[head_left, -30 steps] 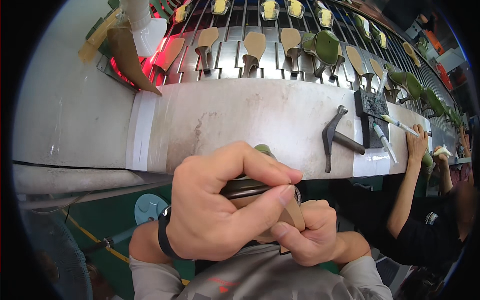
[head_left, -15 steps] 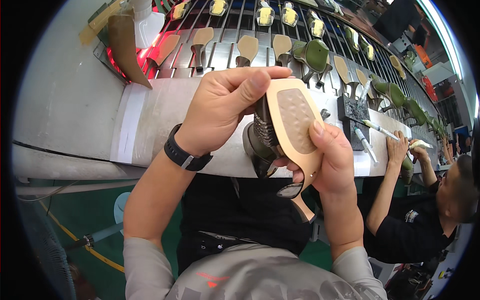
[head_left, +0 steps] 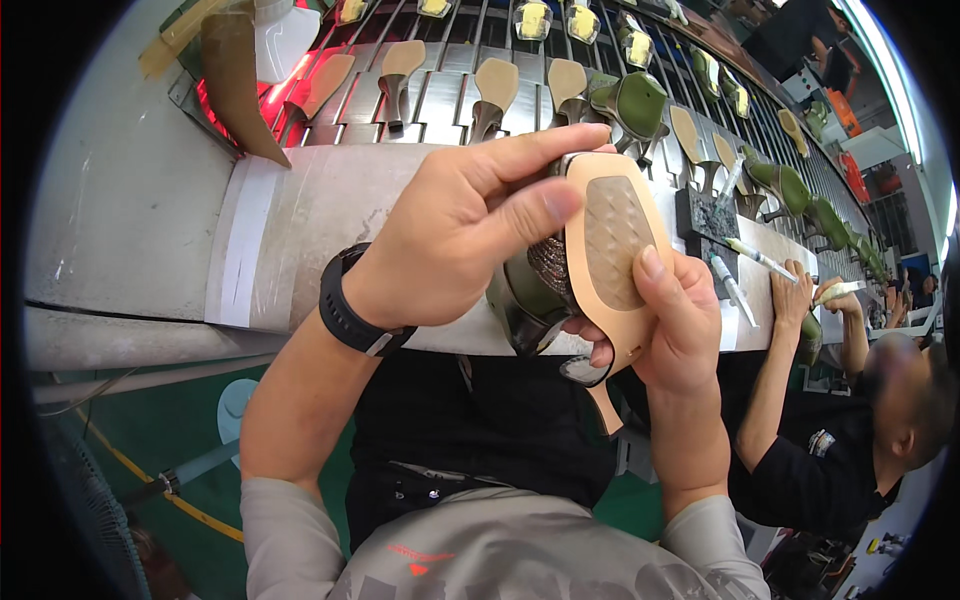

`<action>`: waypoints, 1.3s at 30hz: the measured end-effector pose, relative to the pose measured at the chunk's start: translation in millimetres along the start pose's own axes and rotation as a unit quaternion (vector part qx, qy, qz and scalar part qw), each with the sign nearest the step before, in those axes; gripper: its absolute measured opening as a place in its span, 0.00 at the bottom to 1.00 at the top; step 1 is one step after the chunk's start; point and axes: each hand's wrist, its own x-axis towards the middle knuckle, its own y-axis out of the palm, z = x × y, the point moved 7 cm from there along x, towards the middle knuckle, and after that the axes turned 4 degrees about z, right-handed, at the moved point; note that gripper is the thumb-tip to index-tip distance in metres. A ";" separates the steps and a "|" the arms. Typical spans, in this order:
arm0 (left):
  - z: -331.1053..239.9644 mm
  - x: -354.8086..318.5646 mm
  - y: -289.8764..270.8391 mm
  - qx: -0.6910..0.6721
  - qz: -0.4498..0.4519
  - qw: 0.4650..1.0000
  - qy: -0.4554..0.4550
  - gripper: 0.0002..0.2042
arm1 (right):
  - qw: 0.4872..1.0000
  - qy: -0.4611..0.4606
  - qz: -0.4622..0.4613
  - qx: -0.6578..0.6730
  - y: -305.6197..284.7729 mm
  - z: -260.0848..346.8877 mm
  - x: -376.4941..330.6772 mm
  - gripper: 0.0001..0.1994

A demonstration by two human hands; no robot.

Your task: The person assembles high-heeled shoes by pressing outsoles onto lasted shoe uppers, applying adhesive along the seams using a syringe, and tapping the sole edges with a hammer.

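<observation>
A high-heeled shoe [head_left: 600, 260] is held up in front of the chest with its tan sole facing the camera, above the near edge of the pale surface [head_left: 300, 230]. Its long axis runs steeply, toe up and away, the slim heel pointing down toward the lap. The right hand [head_left: 670, 330] carries it from below and to the right, its grip closed on the shoe with the thumb pressed flat on the sole and the fingers curled under the arch. The left hand [head_left: 460, 230] comes in from the left and above, its grip pinching the toe end, thumb at the sole's edge. Both are in contact; the right sits nearer the heel, the left nearer the toe.
</observation>
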 end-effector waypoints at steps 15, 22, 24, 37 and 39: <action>-39.0 -78.7 -12.8 -0.063 -0.174 0.977 -0.102 0.18 | 0.968 -0.095 0.123 -0.197 57.6 -25.8 -35.3 0.10; -57.7 -106.9 -18.4 0.018 -0.244 0.957 -0.157 0.16 | 0.916 -0.213 0.109 -0.322 99.5 -22.1 -29.7 0.06; -59.5 -111.7 -21.1 0.106 -0.248 0.950 -0.160 0.12 | 0.912 -0.214 0.116 -0.330 103.9 -22.9 -27.2 0.06; -69.0 -109.9 -28.4 0.223 -0.256 0.937 -0.079 0.10 | 0.919 -0.173 0.080 -0.346 99.0 -14.5 -16.5 0.07; -78.6 -104.1 -22.6 0.341 -0.214 0.913 -0.066 0.11 | 0.923 -0.159 0.075 -0.341 97.8 -14.5 -15.5 0.07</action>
